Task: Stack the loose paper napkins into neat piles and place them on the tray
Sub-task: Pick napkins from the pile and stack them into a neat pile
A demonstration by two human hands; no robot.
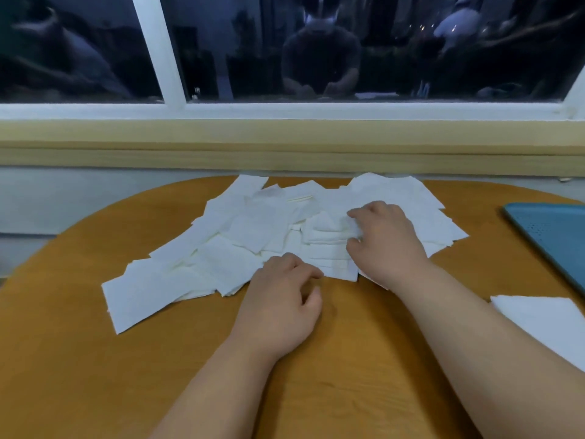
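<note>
The loose napkins [240, 236] lie in a wide, untidy heap across the far middle of the table [95, 375], white squares overlapping at all angles, from a large sheet at the near left corner to the far edge by the wall. In the right part of the heap sits a small bundle of napkins [327, 231], its edges roughly lined up. The right hand [384, 242] lies on the heap and grips this bundle, with the curled fingers on its far side and the thumb on its near side.

The left hand [280, 307] rests on the bare wood at the near edge of the heap, knuckles up and fingers loosely curled. Its forefinger reaches the border of the nearest sheet, and nothing shows in its grasp. Both forearms come in from the near edge, bare.

At the near right, well apart from the heap, a stack of napkins [544, 324] lies flat on the table with its sides squared, partly cut off by the frame. Just beyond it, at the right edge, is the blue tray [550, 239], only its left part in view; the part that shows bears no napkins.

Behind the table run a pale wooden ledge [285, 147] and a white-framed window [158, 58], its dark glass giving dim reflections.
</note>
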